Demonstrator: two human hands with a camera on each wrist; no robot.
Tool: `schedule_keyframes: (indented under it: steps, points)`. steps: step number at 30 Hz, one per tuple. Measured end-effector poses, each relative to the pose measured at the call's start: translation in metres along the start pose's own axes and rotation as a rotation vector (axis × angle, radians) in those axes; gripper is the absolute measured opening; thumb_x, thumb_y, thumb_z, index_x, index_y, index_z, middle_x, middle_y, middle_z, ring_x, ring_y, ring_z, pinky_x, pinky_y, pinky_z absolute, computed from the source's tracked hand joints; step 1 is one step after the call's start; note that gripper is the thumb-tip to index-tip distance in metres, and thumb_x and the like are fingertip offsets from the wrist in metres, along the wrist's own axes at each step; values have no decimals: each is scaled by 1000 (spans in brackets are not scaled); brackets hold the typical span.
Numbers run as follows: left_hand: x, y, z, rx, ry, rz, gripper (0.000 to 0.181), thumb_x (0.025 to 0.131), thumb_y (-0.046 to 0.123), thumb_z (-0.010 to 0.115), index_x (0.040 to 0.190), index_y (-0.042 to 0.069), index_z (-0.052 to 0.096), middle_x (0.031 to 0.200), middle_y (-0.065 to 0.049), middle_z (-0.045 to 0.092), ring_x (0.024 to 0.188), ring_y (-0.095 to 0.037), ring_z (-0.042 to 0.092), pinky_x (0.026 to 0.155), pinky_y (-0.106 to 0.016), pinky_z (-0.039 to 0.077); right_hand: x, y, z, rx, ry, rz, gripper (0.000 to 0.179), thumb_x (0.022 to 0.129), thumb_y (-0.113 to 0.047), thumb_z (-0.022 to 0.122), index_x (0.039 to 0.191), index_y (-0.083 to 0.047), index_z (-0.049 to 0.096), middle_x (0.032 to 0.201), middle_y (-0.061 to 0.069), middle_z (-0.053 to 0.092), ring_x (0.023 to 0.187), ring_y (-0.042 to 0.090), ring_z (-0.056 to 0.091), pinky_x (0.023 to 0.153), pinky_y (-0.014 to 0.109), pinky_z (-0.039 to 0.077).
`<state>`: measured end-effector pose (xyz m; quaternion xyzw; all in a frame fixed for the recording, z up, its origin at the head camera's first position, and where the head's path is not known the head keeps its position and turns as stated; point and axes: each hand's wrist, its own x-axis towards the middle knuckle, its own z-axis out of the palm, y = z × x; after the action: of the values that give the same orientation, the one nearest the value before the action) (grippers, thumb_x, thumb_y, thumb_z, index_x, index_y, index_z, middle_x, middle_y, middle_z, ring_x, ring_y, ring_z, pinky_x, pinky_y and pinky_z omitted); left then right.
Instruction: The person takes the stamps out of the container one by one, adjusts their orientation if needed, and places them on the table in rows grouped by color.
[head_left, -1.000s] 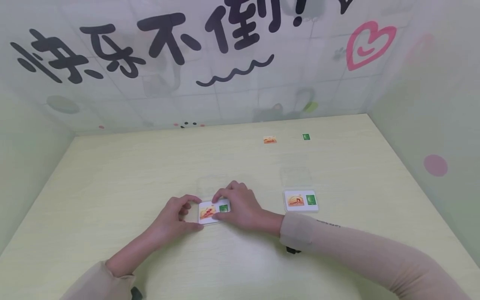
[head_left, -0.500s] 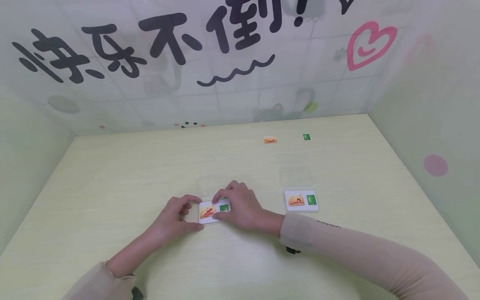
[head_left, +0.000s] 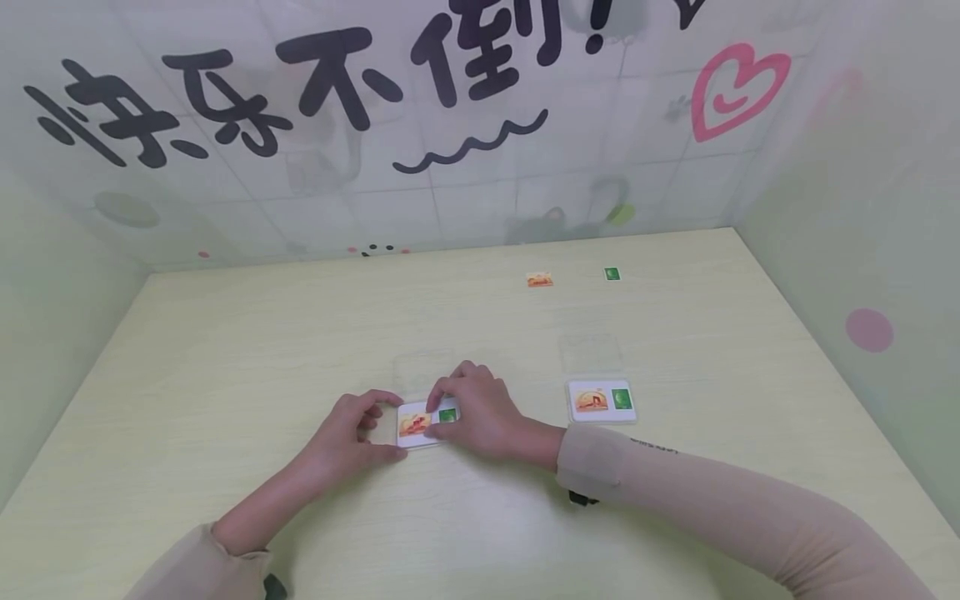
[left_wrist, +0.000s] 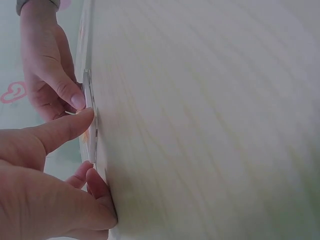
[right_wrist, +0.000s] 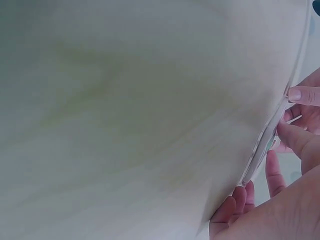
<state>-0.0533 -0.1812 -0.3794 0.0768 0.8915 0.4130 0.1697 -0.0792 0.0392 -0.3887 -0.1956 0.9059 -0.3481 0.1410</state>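
Note:
A flat white card in a thin clear case (head_left: 422, 442) lies on the table, bearing an orange stamp-like picture (head_left: 412, 423) and a smaller green one (head_left: 447, 415). My left hand (head_left: 347, 437) holds the card's left end, index finger at the upper corner and thumb at the lower one. From the right, my right hand (head_left: 480, 414) reaches over the card and pinches the orange stamp's right edge between thumb and index finger. A thin pale edge of the stamp (left_wrist: 70, 113) stands up beside the fingertips in the left wrist view.
Right of the hands lies a second white card (head_left: 603, 418) with orange and green stamps, a clear lid (head_left: 591, 354) behind it. Another clear lid (head_left: 420, 368) lies behind the held card. A loose orange stamp (head_left: 539, 280) and green stamp (head_left: 612, 273) lie farther back.
The right index fingertip has shifted very slightly right and down at the orange stamp's edge. Left hand, card and other things stay where they were.

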Motion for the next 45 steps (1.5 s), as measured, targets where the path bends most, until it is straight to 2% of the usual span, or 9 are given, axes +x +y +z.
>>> schedule_keyframes:
  steps: [8, 18, 24, 31, 37, 45]
  points:
    - [1, -1, 0, 8, 1, 9, 61, 79, 4, 91, 133, -1, 63, 115, -18, 48, 102, -30, 45, 80, -36, 45, 1, 0, 0, 8, -5, 2, 15, 91, -25, 85, 102, -20, 77, 115, 4, 60, 108, 22, 50, 91, 39, 41]
    - [2, -1, 0, 11, -4, 2, 61, 80, 5, 91, 134, 0, 62, 117, -19, 49, 103, -30, 47, 82, -37, 47, 2, 0, -2, -3, -3, 1, 25, 89, -27, 87, 109, -18, 76, 113, 5, 60, 105, 21, 50, 88, 37, 42]
    - [1, -2, 0, 13, 0, 6, 62, 80, 5, 91, 134, 0, 62, 118, -19, 50, 103, -30, 47, 82, -37, 47, 5, -1, -1, -41, 29, -24, 17, 93, -28, 83, 105, -17, 78, 106, 4, 63, 101, 21, 52, 85, 35, 43]
    - [0, -2, 0, 6, 1, -4, 62, 80, 5, 91, 135, 1, 62, 116, -18, 48, 102, -29, 46, 81, -35, 46, 8, -3, 1, -59, 34, -2, 16, 89, -24, 87, 100, -15, 80, 101, 2, 63, 97, 19, 52, 81, 32, 43]
    - [0, -1, 0, 3, 0, -17, 62, 80, 5, 90, 135, 2, 61, 118, -18, 48, 103, -29, 46, 81, -35, 46, 7, -5, 1, -90, 39, -1, 17, 90, -25, 87, 101, -16, 80, 104, 2, 63, 99, 20, 52, 83, 32, 43]
    - [0, -1, 0, -4, -5, -21, 62, 81, 6, 90, 136, 2, 60, 119, -19, 47, 104, -30, 45, 83, -37, 46, 4, -11, 0, -190, 47, -20, 15, 91, -29, 85, 101, -18, 80, 112, 2, 63, 102, 21, 54, 85, 35, 45]
